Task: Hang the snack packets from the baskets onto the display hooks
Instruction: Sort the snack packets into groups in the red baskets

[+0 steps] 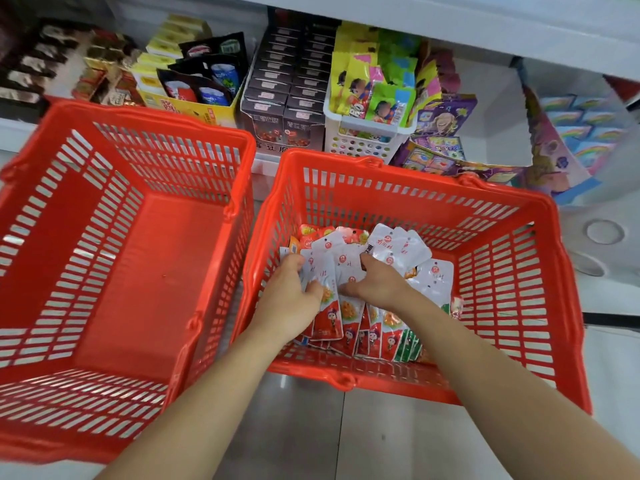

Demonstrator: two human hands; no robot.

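Pale, glossy floor tiles (311, 427) fill the nearest ground, and two bare forearms reach forward over them. Two red slatted baskets stand side by side on this floor, their rims nearly touching. The left basket (138, 265) shows only its bare red bottom. The right basket (519, 206) holds the snack packets (438, 278), a loose heap of white-topped sachets with red and green lower halves, lying in its near-left part.

Both hands are down in that heap. The left hand (291, 299) has its fingers curled over the top of a white packet with the thumb closing against it from below. Just beside it, the right hand (377, 282) is curled the same way, fingers and thumb gripping packets near the middle of the pile.

Beyond the baskets runs a low white shelf (14, 129) packed with goods: a yellow carton (194, 110) of dark pouches, stacked dark boxes (287, 84), a white perforated bin (363, 135) of bright green and yellow packs, and purple card packs (441, 116) spilling to the right. At far left the stock is blurred; it seems to be brown and gold wrappers. A white shelf board (519, 26) overhangs it all.
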